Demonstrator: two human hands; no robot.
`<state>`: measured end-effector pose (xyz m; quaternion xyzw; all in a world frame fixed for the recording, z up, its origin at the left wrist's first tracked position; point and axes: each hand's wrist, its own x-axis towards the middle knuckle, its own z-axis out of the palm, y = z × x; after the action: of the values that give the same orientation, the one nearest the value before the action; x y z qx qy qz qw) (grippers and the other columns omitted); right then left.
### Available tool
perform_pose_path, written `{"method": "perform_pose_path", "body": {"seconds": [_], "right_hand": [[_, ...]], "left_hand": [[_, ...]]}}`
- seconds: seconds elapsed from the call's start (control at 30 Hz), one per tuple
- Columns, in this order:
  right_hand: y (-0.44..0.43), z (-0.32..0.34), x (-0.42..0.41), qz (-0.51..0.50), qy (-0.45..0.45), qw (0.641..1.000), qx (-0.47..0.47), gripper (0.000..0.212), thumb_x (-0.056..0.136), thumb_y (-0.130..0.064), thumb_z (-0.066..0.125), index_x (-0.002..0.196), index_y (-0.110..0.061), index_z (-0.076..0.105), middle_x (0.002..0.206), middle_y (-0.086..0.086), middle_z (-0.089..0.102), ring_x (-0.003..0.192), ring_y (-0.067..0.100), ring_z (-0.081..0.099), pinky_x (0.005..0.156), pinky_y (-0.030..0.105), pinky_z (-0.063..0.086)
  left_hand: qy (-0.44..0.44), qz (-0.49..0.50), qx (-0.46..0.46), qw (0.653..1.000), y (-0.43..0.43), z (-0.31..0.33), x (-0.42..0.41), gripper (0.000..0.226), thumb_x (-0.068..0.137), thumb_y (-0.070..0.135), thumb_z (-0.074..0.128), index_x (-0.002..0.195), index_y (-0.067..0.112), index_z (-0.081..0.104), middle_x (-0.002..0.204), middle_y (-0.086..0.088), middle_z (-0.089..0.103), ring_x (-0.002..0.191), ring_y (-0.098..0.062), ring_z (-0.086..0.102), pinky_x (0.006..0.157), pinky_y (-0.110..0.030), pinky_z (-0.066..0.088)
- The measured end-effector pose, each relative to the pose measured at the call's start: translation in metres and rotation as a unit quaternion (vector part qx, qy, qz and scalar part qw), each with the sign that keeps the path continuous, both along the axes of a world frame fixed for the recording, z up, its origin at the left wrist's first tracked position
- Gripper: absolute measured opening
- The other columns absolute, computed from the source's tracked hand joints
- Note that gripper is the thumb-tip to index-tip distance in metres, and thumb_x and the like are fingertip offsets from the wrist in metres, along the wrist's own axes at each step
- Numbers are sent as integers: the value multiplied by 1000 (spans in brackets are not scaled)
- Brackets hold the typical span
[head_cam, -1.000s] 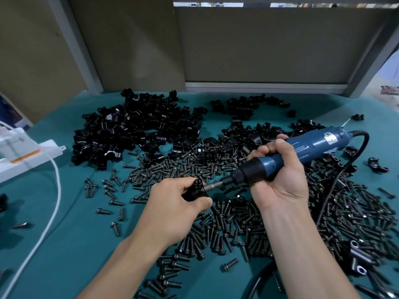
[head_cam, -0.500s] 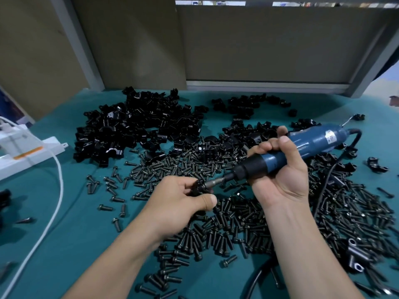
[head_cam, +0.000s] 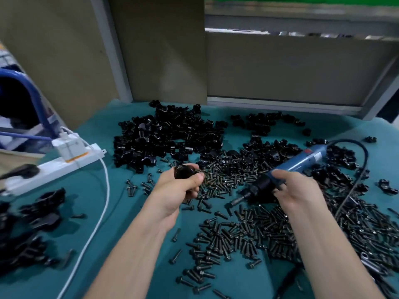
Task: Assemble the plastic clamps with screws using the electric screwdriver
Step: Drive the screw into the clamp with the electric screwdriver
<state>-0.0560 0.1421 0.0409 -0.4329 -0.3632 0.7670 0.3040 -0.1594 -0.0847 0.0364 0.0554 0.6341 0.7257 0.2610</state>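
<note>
left hand [head_cam: 180, 187]: we are pinching the clamp [head_cam: 184, 172], likely light and stiff, by its body | right hand [head_cam: 296, 190]: we are gripping the electric screwdriver [head_cam: 302, 161] at its barrel

A matt teal covering is being shown over the desk [head_cam: 86, 201]. Glossy black plastic is being displayed by the clamps [head_cam: 168, 134], dull dark metal by the screws [head_cam: 237, 240], smooth blue plastic by the screwdriver [head_cam: 302, 160].

Two bare forearms extended forward: left hand [head_cam: 179, 188] curled round a clamp [head_cam: 184, 171], right hand [head_cam: 298, 190] gripping, seemingly loosely, the electric screwdriver [head_cam: 302, 161].
</note>
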Motion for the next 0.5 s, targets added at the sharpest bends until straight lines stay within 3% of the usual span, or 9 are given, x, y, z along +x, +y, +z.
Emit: {"method": "perform_pose_path", "body": {"seconds": [0.17, 0.2, 0.27, 0.3, 0.37, 0.43, 0.5], "right_hand": [[-18, 25, 7, -13, -86, 995, 52, 20, 88, 5, 65, 99, -10, 56, 147, 22, 49, 130, 34, 55, 111, 48, 48], [-27, 32, 12, -30, -91, 993, 69, 18, 89, 2, 65, 100, -10, 58, 146, 22, 50, 130, 32, 56, 111, 43, 47], [-56, 46, 19, -31, -75, 989, 126, 38, 91, 1, 65, 126, -14, 62, 133, 15, 64, 117, 21, 65, 105, 34, 46], [-75, 53, 21, 3, -49, 987, 151, 43, 93, 1, 66, 132, -17, 62, 123, 9, 71, 109, 17, 70, 104, 34, 48], [-126, 61, 12, 173, 2, 971, 163, 26, 99, -6, 64, 121, -16, 71, 107, 3, 79, 100, 14, 75, 97, 39, 58], [-178, 61, -5, 330, 14, 934, 132, 22, 105, -14, 54, 114, -14, 75, 106, 8, 80, 101, 18, 74, 94, 43, 61], [-222, 56, -24, 395, 7, 908, 143, 25, 106, -10, 51, 112, -14, 75, 102, 10, 80, 96, 20, 76, 82, 33, 64]], "left_hand": [[23, 22, -43, 999, -10, 12, -2, 16, 93, 3, 76, 103, 15, 72, 75, 0, 70, 51, -6, 58, 55, -20, 52], [18, 31, -36, 999, -11, 15, -1, 16, 92, 3, 76, 103, 15, 72, 75, 0, 69, 50, -6, 57, 54, -20, 51], [13, 61, -27, 998, -15, 22, 2, 18, 93, 4, 76, 103, 18, 71, 79, 0, 70, 50, -5, 58, 57, -22, 52], [18, 75, -25, 997, -15, 25, 6, 18, 93, 5, 75, 101, 21, 70, 83, 1, 71, 51, -5, 59, 60, -24, 52], [20, 115, 18, 993, -21, 33, 14, 17, 93, 6, 74, 97, 22, 70, 85, 3, 72, 58, -4, 62, 64, -23, 52], [-5, 153, 102, 983, -35, 39, 24, 14, 97, 10, 69, 93, 23, 71, 82, 5, 74, 67, -8, 66, 61, -23, 52], [-16, 202, 160, 966, -58, 38, 30, 20, 103, 14, 61, 90, 23, 73, 88, 5, 77, 76, -12, 69, 61, -23, 53]]}}
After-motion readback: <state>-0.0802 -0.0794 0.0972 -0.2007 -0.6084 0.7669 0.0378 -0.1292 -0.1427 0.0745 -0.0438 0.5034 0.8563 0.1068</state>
